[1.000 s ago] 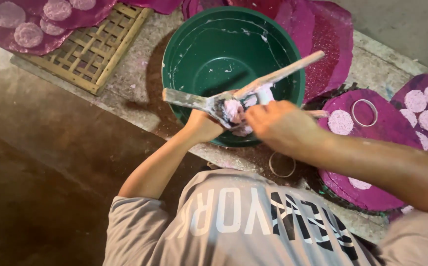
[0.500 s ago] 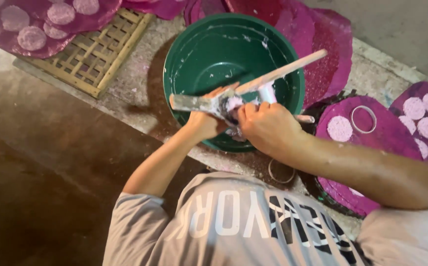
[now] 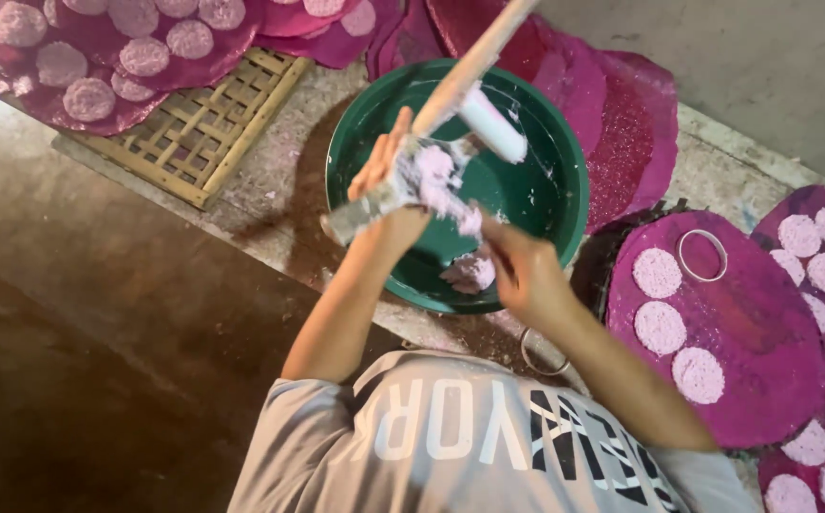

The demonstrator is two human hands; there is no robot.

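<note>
The left hand [image 3: 389, 185] is clamped on a paste-laden scraper [image 3: 403, 190]; the right hand [image 3: 517, 271] pinches paste off it, best kept over the green basin [image 3: 565, 228] beside the wooden pestle [image 3: 474, 62].

Grey short-sleeve T-shirt [image 3: 450, 446], large white block lettering across the chest with black lettering beside it. 2 bare forearms, hands uncovered, no gloves, watch or rings seen.

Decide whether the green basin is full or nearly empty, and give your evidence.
Nearly empty. The green basin shows bare, smeared inner walls; only a small pale lump of paste lies near its rim.
</note>
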